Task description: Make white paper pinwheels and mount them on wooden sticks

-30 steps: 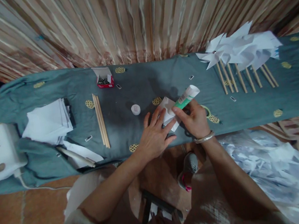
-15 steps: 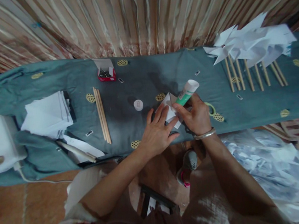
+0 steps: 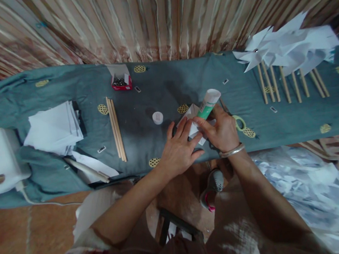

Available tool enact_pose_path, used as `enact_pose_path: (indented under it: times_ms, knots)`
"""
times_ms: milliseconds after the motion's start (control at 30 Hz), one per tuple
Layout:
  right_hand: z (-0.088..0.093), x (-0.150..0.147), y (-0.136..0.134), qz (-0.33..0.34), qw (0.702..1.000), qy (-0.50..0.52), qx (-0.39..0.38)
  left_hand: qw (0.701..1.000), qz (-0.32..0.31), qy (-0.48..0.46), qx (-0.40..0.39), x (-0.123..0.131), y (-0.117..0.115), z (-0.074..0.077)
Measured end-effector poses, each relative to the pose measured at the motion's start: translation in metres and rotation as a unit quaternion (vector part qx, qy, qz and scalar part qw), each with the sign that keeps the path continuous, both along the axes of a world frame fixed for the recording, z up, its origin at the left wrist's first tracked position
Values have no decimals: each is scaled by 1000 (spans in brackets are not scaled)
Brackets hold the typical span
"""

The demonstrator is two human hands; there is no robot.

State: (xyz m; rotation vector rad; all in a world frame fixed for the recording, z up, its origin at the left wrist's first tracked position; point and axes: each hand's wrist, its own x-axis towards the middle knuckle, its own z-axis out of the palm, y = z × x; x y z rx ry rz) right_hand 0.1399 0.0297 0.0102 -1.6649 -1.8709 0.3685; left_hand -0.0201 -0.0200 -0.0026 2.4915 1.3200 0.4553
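Under my left hand [image 3: 181,146], whose fingers lie spread, is a folded white paper [image 3: 194,129] pressed against the cloth. My right hand [image 3: 220,129] is closed round a green and white glue stick [image 3: 207,106], tilted with its lower end down at the paper; my fingers hide that end. Just right of my right hand lie scissors with a light green handle loop [image 3: 239,123], the rest mostly covered. A round white cap [image 3: 157,117] sits on the cloth to the left of the paper.
Paper pinwheels on sticks [image 3: 288,49] lie at the right. Wooden sticks [image 3: 115,128], a red box of metal pins [image 3: 121,82], stacked white paper [image 3: 53,129] and a white device with a cable [image 3: 2,160] are to the left. A plastic bag [image 3: 312,192] stands below right.
The glue stick has shifted slightly left and down over the paper with my right hand. My left hand stays spread on the paper. The whole view has moved a little.
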Motion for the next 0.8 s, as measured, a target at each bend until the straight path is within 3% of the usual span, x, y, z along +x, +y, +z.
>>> enact_pose_path:
  times_ms: [433,800]
  knots:
    - [3,-1,-5,38,999,-18,5,1000,2,5,4,0,0,0]
    - [4,6,-11,26,999,-30,0,1000,3,9,1,0,0,0]
